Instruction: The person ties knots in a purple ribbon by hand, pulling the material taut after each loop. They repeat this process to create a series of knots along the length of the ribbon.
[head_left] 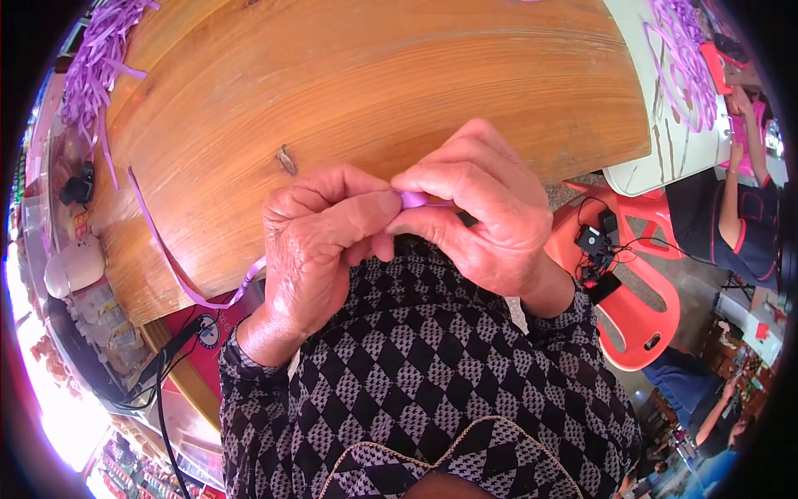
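A narrow purple ribbon (413, 200) is pinched between my two hands at the near edge of the wooden table. My left hand (320, 237) closes thumb and fingers on it from the left. From the right, my right hand (486, 208) grips it with thumb and forefinger, the fingertips of both hands nearly touching. A long tail of the ribbon runs out beside my left wrist, drops over the table's edge and curves back up onto the wood. The part inside my fingers is mostly hidden, so I cannot tell whether it is folded or knotted.
Purple ribbon bunches (104, 62) lie at the table's far left, and more ribbons (682, 58) are on a white table (657, 158) at right. An orange chair (640, 324) holds black devices and cables. Two people stand at right. A black cable (160, 399) hangs lower left.
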A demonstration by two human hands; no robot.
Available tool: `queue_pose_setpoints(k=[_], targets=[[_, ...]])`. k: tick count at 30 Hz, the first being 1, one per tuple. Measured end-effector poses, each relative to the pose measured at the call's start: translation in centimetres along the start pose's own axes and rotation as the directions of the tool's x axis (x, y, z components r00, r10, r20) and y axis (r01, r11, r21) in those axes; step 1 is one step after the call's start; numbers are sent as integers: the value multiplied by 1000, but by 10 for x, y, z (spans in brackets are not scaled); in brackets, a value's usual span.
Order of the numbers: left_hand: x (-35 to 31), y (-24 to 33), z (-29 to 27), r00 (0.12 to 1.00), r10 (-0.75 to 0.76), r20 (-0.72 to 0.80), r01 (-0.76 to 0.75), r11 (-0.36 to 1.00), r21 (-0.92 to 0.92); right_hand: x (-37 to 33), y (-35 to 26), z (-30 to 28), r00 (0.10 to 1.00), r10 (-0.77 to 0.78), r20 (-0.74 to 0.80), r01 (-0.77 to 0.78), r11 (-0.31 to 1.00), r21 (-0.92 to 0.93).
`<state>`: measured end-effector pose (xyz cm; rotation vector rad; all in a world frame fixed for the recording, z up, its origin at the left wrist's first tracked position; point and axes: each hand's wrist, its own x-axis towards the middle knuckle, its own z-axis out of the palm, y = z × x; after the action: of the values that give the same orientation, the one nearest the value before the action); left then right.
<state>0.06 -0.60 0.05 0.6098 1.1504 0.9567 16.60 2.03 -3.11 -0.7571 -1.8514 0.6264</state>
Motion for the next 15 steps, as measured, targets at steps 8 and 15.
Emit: queue_pose_setpoints(k=[8, 15], targets=[[-1, 7, -5, 994, -32, 101, 5, 967, 256, -1, 2, -15, 993, 56, 104, -64, 995, 76], [1, 1, -3, 988, -121, 96, 97, 970, 221, -2, 1, -18, 982, 123, 140, -145, 976, 162]])
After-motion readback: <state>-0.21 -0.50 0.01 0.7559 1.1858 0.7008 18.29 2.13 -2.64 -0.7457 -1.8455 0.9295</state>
